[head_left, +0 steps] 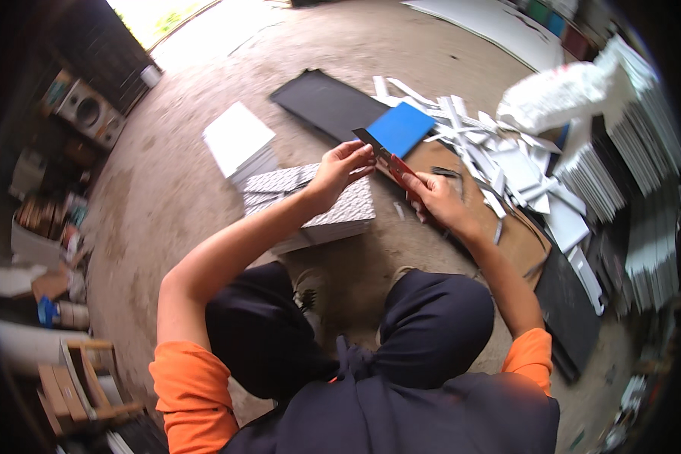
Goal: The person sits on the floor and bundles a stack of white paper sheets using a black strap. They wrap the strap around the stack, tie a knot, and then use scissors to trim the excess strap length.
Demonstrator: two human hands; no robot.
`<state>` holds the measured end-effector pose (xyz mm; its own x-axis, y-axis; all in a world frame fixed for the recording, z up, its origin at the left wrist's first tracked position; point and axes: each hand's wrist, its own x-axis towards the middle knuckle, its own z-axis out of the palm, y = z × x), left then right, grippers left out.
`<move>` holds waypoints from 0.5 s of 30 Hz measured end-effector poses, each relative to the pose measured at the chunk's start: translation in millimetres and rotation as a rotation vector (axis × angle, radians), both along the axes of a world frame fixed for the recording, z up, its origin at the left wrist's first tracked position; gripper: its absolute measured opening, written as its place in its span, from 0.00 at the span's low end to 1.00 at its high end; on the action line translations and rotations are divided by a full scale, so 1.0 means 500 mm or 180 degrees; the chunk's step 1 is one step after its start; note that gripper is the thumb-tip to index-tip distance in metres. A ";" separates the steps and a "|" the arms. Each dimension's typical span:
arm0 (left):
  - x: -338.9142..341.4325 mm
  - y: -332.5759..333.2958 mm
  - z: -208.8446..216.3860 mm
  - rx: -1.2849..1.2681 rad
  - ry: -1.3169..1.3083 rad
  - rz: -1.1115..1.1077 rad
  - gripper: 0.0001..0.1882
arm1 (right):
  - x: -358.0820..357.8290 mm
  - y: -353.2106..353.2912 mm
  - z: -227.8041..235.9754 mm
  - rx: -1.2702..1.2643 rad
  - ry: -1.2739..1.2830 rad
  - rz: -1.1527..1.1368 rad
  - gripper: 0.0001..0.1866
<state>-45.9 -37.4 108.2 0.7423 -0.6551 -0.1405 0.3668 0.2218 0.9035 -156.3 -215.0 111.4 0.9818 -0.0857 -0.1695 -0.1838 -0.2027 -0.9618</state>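
A utility knife (390, 160) with a red body and a dark blade is held up in front of me, its blade pointing up and to the left. The red body is gripped in my right hand (439, 200). My left hand (339, 175) has its fingers curled, the fingertips at the knife near the base of the blade. Below my left forearm lies a stack of white textured panels (340, 210), with a dark strip across its top. Behind the knife, a blue sheet (402, 129) rests on a brown board (518, 246).
Another stack of white panels (238, 140) stands to the left. White offcuts (526, 170) are heaped on the right, beside a white sack (556, 98) and tall panel stacks (647, 140). A long black board (321, 102) lies on the floor. Wooden furniture (91, 378) is at the lower left.
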 end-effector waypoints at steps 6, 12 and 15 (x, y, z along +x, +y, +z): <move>0.048 0.285 -0.067 0.1094 0.0101 0.1438 0.30 | 0.126 0.165 0.027 -0.1099 0.0156 0.0606 0.16; 0.095 0.361 -0.144 0.2787 -0.1569 0.1676 0.25 | 0.198 0.249 -0.013 -0.2305 0.0320 0.1010 0.16; 0.091 0.325 -0.140 0.3428 -0.2800 0.1123 0.29 | 0.208 0.259 -0.024 -0.2519 0.0436 0.1079 0.17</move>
